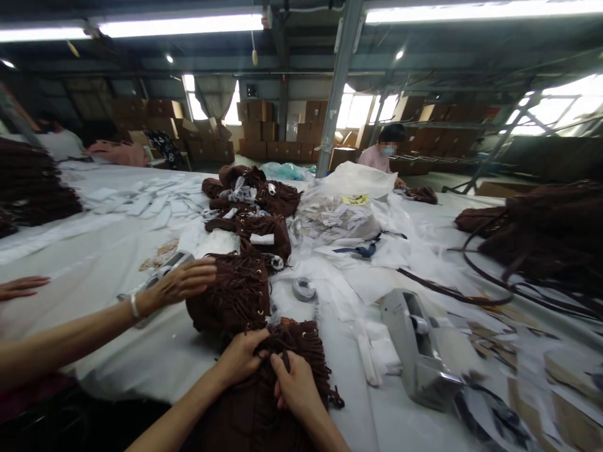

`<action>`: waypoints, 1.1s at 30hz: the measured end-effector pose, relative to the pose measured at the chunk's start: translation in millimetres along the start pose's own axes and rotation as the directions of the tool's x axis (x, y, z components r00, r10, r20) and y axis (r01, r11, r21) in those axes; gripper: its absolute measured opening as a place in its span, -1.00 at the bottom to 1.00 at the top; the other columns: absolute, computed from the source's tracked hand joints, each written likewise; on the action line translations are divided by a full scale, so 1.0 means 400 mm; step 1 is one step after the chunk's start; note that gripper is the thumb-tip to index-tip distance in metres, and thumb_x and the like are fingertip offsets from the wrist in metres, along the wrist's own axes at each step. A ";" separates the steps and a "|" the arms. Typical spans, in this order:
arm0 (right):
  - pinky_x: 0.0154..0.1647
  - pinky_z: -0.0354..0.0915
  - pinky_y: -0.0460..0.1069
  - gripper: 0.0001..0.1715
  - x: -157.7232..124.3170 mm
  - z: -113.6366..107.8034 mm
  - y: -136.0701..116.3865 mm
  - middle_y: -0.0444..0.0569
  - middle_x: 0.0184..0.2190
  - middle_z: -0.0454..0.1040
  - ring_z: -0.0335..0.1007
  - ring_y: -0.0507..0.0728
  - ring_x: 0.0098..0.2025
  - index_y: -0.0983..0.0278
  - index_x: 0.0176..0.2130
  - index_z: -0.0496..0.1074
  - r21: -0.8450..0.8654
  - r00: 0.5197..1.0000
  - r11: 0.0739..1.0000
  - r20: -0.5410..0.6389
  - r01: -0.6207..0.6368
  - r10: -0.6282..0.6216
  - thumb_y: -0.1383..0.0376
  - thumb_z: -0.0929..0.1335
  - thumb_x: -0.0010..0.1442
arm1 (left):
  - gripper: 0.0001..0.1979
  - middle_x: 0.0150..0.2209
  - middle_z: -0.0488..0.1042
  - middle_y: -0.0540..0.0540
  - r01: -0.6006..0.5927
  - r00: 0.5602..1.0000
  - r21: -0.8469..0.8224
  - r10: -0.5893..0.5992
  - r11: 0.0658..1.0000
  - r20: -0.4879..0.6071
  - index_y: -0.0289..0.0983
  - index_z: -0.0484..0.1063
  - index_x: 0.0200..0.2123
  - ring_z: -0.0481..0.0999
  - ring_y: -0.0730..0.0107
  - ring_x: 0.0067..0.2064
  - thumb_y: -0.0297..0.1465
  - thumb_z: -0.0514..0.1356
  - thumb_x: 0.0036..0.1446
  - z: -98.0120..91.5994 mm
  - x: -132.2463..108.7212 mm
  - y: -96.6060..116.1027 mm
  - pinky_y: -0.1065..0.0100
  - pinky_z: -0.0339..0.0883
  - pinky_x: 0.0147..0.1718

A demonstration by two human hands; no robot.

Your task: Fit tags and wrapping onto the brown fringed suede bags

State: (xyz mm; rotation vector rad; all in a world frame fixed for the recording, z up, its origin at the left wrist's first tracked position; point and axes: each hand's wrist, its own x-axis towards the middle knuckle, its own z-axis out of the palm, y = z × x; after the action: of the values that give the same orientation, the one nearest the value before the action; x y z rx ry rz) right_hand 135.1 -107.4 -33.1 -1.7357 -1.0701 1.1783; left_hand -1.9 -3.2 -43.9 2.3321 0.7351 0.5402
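Observation:
A dark brown fringed bag [254, 411] with metal eyelets lies at the table's front edge, right below me. At its top, my left hand [242, 359] is closed, gripping the bag's gathered upper part; its fingertips are partly hidden. Close beside it, my right hand [296, 386] pinches a dark brown cord [286, 360] between thumb and fingers. Just beyond lies a second brown fringed bag [230, 292]. A co-worker's hand [186, 280] with a bracelet on the wrist reaches in from the left, fingers stretched out over that second bag.
More brown bags [254, 216] are piled farther back. To the right stands a grey tape dispenser [417, 351]; a tape roll [304, 289] lies nearer the middle. A plastic sack [346, 201], white packets [155, 198] and brown straps [452, 294] cover the table. A person [379, 154] works beyond.

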 end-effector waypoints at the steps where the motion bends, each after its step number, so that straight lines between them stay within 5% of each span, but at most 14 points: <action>1: -0.78 0.04 -0.22 -0.71 0.000 0.001 0.001 -0.25 -0.77 0.29 0.20 -0.05 -0.80 0.30 -0.33 0.30 -0.018 1.000 1.000 -0.015 0.025 -0.025 0.15 0.18 0.25 | -0.83 -0.38 0.47 -0.02 0.003 1.000 0.007 -0.003 1.000 -0.002 -0.23 0.36 -0.36 0.46 0.31 -0.30 -0.57 0.08 -0.03 -0.002 0.002 0.002 0.41 0.22 -0.31; 12: -0.75 0.07 -0.19 -0.63 -0.002 -0.004 -0.002 -0.22 -0.76 0.30 0.23 -0.03 -0.78 0.30 -0.36 0.31 -0.083 0.997 0.995 -0.040 0.060 -0.063 0.08 0.17 0.24 | -0.77 -0.33 0.48 -0.06 0.036 0.999 0.086 -0.033 0.996 -0.029 -0.23 0.37 -0.33 0.47 0.26 -0.25 -0.60 0.11 -0.09 -0.003 -0.001 0.012 0.39 0.25 -0.27; 21: -0.74 0.07 -0.16 -0.48 -0.018 -0.013 -0.009 -0.17 -0.72 0.35 0.29 0.02 -0.75 0.31 -0.32 0.35 -0.089 1.000 0.996 0.014 0.016 -0.015 -0.06 0.14 0.25 | -0.54 -0.03 0.45 -0.20 0.069 0.996 0.186 -0.059 0.980 -0.060 -0.23 0.36 0.01 0.42 0.10 -0.03 -0.54 0.12 -0.02 -0.001 -0.015 0.026 0.14 0.29 -0.03; 24: -0.62 0.18 -0.11 -0.44 -0.008 -0.103 -0.043 -0.08 -0.63 0.44 0.42 0.09 -0.61 0.28 -0.32 0.43 -0.269 0.992 0.959 -0.061 0.091 -0.111 -0.06 0.12 0.28 | -0.53 0.04 0.42 -0.23 0.073 0.995 0.216 -0.056 0.974 -0.084 -0.25 0.34 0.06 0.42 0.09 -0.01 -0.53 0.10 0.03 0.013 -0.025 0.012 0.09 0.29 0.00; 26: -0.43 0.24 -0.09 -0.51 0.023 -0.205 -0.072 -0.03 -0.49 0.52 0.49 0.12 -0.42 0.25 -0.31 0.47 -0.510 0.934 0.849 -0.219 0.136 -0.281 0.02 0.14 0.31 | -0.53 0.06 0.41 -0.24 0.075 0.991 0.226 -0.047 0.971 -0.124 -0.24 0.33 0.08 0.41 0.09 0.02 -0.51 0.08 0.06 0.025 -0.030 0.000 0.08 0.28 0.02; 29: -0.25 0.24 -0.07 -0.62 0.107 -0.384 -0.113 0.03 -0.31 0.55 0.48 0.13 -0.25 0.26 -0.21 0.48 -0.826 0.861 0.551 -0.362 -0.119 -0.357 0.17 0.15 0.35 | -0.55 0.05 0.43 -0.23 0.078 0.987 0.221 -0.045 0.972 -0.151 -0.22 0.35 0.08 0.40 0.07 0.05 -0.49 0.09 0.07 0.040 -0.033 -0.015 0.07 0.28 0.03; 33: -0.04 0.19 0.07 -0.67 0.229 -0.566 -0.139 0.30 -0.06 0.43 0.35 0.30 0.01 0.43 -0.05 0.40 -0.865 0.823 0.395 -0.452 -0.310 -0.343 0.29 0.22 0.30 | -0.55 0.04 0.44 -0.21 0.078 0.990 0.189 -0.054 0.979 -0.128 -0.21 0.36 0.07 0.43 0.06 0.03 -0.48 0.09 0.07 0.046 -0.028 -0.023 0.06 0.31 0.01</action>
State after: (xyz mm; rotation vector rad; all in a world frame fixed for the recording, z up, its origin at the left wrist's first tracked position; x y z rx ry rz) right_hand 358.5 -33.3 52.6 -2.6578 -1.4427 -0.2318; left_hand -3.9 -12.1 -65.4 2.4595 0.9571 0.6097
